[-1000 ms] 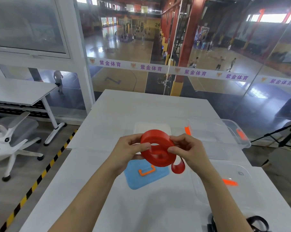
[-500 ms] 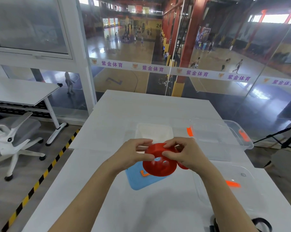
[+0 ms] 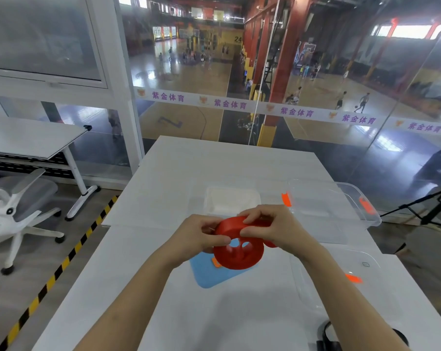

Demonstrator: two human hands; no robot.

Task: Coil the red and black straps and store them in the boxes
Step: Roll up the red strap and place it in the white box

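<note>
The red strap [image 3: 236, 257] is wound into a loose coil and held in the air over the middle of the white table [image 3: 176, 173]. My left hand [image 3: 201, 236] grips its left side, thumb on the near face. From the right, my right hand [image 3: 272, 228] pinches the top of the coil, and a short red end pokes out under that hand. The black strap [image 3: 327, 333] lies at the table's near right edge, mostly hidden behind my right forearm. A clear box [image 3: 341, 198] with orange latches stands open at the back right.
A blue lid [image 3: 209, 273] with an orange handle lies flat under the coil. A white box [image 3: 232, 200] sits behind my hands. A second clear box [image 3: 351, 287] with an orange latch is at the near right. An office chair and a tripod stand beside the table.
The coil has tipped from upright to nearly flat and dropped a little. My right hand has moved over its top, and the loose tail has been drawn in.
</note>
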